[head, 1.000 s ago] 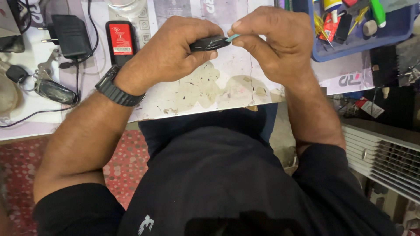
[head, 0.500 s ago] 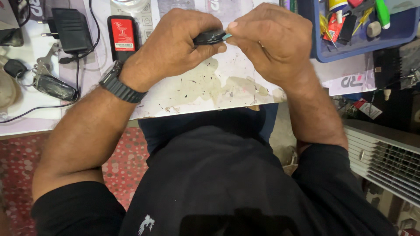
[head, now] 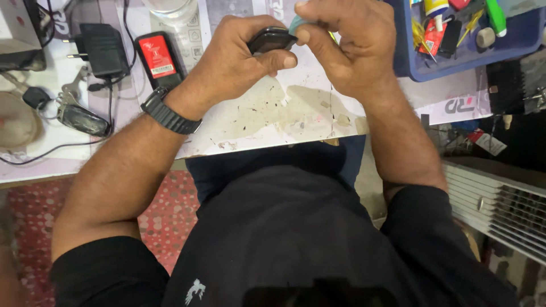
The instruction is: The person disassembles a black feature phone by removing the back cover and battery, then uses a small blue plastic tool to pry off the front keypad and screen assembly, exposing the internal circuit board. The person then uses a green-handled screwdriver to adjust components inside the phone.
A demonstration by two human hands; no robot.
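Both hands drifted up toward table's far edge vs a sec ago; my left hand [head: 239, 54] still clenched on small black device [head: 272, 38], right hand [head: 347, 45] pinching teal tool [head: 297, 23] at its edge, prying ongoing

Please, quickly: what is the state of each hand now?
Left hand: closed around a small black device.
Right hand: closed, pinching a small teal tool against the device.

Bright, even light from above, with only soft shadows beneath the hands on the stained white table [head: 267, 122]. Mild glare there. Slight motion blur along the right forearm; dark, detail-poor clothing at bottom.
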